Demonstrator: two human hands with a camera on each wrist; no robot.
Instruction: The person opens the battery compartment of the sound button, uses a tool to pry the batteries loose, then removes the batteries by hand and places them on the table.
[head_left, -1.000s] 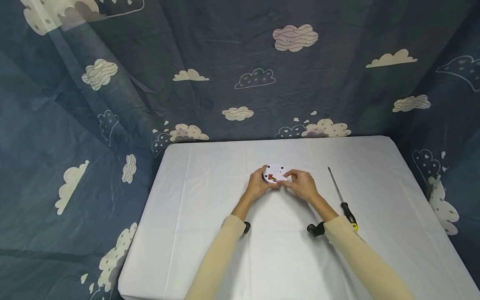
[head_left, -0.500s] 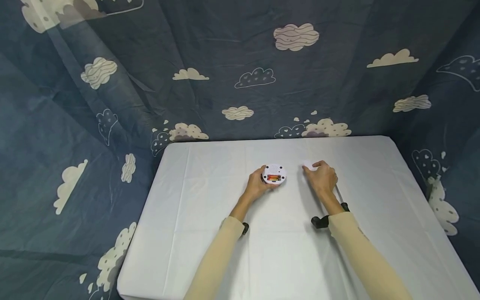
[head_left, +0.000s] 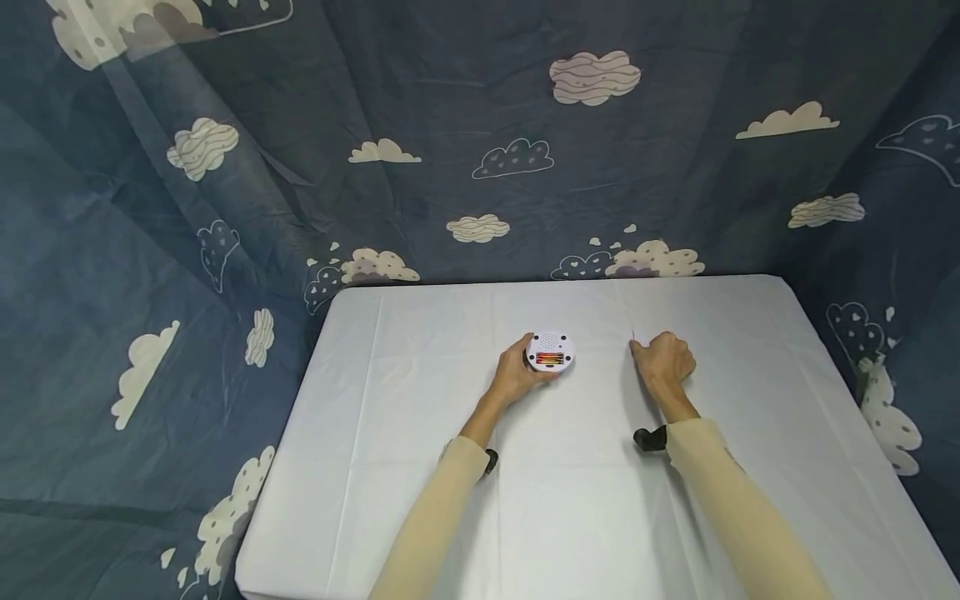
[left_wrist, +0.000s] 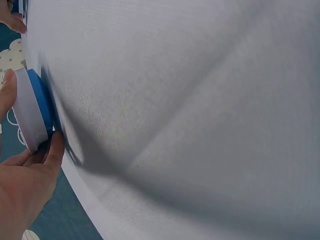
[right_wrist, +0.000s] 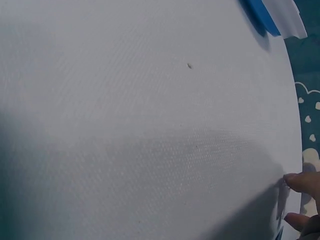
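Note:
My left hand point(head_left: 515, 371) grips a small round white device point(head_left: 556, 342) by its left side, thumb and fingers at the rim. Its back faces up, showing a grille of small holes, dark feet and an uncovered battery compartment point(head_left: 550, 358) with several batteries in it. The left wrist view shows the device's blue underside point(left_wrist: 41, 100) facing the table. To the right, apart from the device, my right hand point(head_left: 663, 360) has its fingers curled. In the right wrist view, its fingertips pinch a thin pale battery cover point(right_wrist: 282, 197), seen nearly edge-on close over the table.
A white cloth covers the table point(head_left: 427, 467). Behind it and at the sides hangs a dark blue curtain point(head_left: 420, 75) with printed clouds. The screwdriver seen earlier on the right is hidden by my right hand and sleeve point(head_left: 731, 492).
My right hand took the battery cover off the device, uncovering the batteries, and moved right with it, over where the screwdriver lay. My left hand keeps its grip with the device in about the same place.

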